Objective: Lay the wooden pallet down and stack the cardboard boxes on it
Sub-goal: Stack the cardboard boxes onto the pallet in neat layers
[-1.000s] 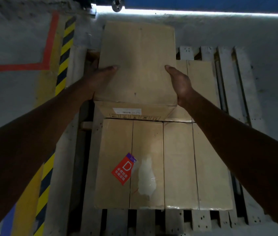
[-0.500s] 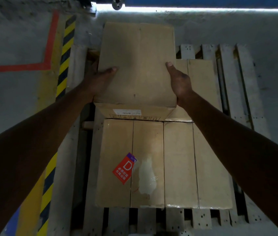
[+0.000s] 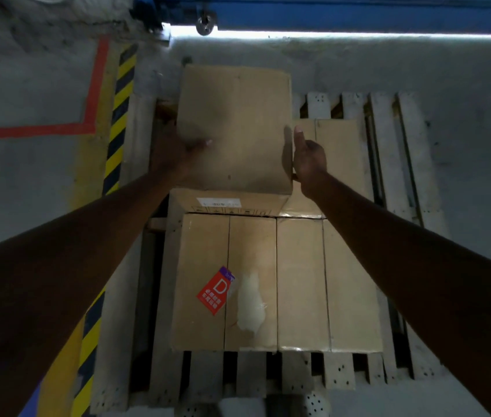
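Observation:
The wooden pallet (image 3: 385,164) lies flat on the floor. Two cardboard boxes sit side by side on its near half: one with a red D sticker (image 3: 223,281) and one to its right (image 3: 328,281). A low box (image 3: 340,164) lies at the far right. At the far left, the top cardboard box (image 3: 235,121) rests on a labelled box (image 3: 226,203). My left hand (image 3: 178,152) holds the top box's left edge, thumb over its top. My right hand (image 3: 309,158) is beside its right side, fingers straight, thumb raised off it.
A yellow-and-black hazard stripe (image 3: 118,121) and a red floor line (image 3: 94,85) run left of the pallet. A blue structure (image 3: 358,10) with a bright gap under it crosses the far end. Bare pallet slats (image 3: 412,206) show on the right.
The top box has settled lower onto the labelled box. My right thumb has come off its top and the hand has drawn slightly away from its side. My left hand keeps its hold.

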### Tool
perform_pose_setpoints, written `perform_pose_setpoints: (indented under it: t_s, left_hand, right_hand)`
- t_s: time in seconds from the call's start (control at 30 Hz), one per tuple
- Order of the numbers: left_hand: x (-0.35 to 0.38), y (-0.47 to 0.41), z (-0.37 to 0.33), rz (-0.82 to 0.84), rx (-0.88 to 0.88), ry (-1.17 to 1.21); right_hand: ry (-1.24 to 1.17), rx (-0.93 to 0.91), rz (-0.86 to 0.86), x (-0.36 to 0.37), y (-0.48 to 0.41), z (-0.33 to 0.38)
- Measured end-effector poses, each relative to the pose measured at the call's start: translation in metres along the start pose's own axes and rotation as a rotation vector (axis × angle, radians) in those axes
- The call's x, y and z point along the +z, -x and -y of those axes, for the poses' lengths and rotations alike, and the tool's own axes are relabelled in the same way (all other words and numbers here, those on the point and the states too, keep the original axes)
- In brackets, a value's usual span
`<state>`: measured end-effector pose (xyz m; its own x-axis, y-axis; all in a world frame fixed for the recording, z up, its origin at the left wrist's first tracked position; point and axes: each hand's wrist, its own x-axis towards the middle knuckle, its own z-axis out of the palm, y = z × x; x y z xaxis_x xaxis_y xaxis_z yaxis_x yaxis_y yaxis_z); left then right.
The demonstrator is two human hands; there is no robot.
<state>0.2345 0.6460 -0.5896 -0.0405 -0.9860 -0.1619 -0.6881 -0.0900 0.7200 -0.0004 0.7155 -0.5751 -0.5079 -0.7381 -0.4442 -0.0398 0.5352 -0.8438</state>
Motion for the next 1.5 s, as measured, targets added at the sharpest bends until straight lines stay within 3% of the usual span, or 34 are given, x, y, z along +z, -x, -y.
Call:
perform_pose_setpoints:
  t_s: [0.4,0.57,0.73,0.9,1.27,1.5]
  left_hand:
    - [-0.105,0.128,-0.116,0.084,-0.056,-0.005]
    - [-0.180,0.209,-0.168,0.099,-0.071,0.142]
    - [-0.238,0.286,-0.193,0.050,-0.030,0.186]
    - [-0.277,0.344,-0.208,0.051,-0.045,0.245]
    - [-0.297,0.407,-0.190,-0.023,-0.107,0.317]
    - [-0.277,0.434,-0.186,-0.124,-0.292,0.454]
  right_hand:
    - [-0.086,0.062,0.012,-0.085,0.165,0.101]
    - [-0.162,0.088,0.045,-0.114,0.243,0.146]
    - [-0.272,0.219,0.060,-0.137,0.327,0.184]
    - [-0.252,0.226,0.067,-0.148,0.397,0.206]
    - [-0.252,0.270,0.137,-0.153,0.451,0.209]
    - [-0.155,0.304,0.245,-0.163,0.440,0.193]
